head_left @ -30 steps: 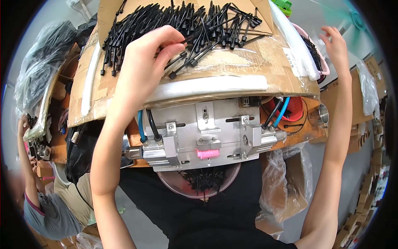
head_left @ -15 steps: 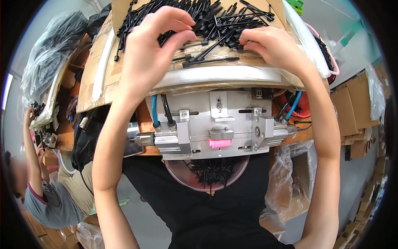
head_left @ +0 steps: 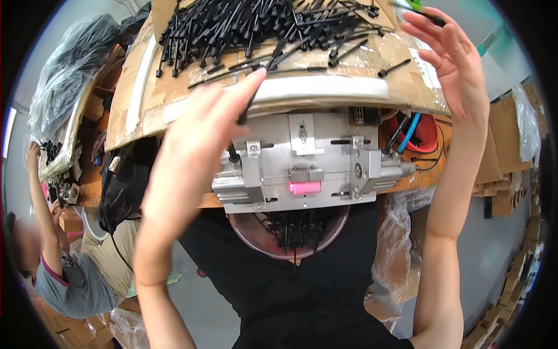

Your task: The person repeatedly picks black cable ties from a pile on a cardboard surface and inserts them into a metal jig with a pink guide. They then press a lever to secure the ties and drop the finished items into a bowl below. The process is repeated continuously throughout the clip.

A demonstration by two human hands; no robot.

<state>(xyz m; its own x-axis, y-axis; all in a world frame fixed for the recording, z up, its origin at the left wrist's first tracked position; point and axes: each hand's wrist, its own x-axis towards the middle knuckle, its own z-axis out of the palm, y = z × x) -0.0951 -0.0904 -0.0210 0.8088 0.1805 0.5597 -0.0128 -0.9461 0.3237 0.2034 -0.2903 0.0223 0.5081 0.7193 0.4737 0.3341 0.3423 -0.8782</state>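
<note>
My left hand (head_left: 200, 131), smeared by motion, is over the left end of a metal fixture (head_left: 279, 134), closed on a thin black rod-shaped part (head_left: 248, 107). Raised beyond the far right edge of the cardboard surface, my right hand (head_left: 456, 64) has its fingers partly spread. Another black part (head_left: 433, 18) lies between its upper fingers. A heap of black rods with thick heads (head_left: 244, 26) covers the back of the cardboard (head_left: 395, 87), and several lie loose nearer. A pink block (head_left: 306, 187) sits at the fixture's front middle, between two metal cylinder blocks.
Below the fixture, a pinkish bowl (head_left: 241, 235) in my lap holds many black parts. A red basket (head_left: 427, 131) and blue hose (head_left: 410, 134) are at the right. Plastic-lined cardboard (head_left: 395, 250) stands beside my leg. A co-worker (head_left: 75, 279) sits at the left.
Both hands have left the black heap. The left has come nearer, over the fixture, with a black part; the right has swung out to the far right with another.
</note>
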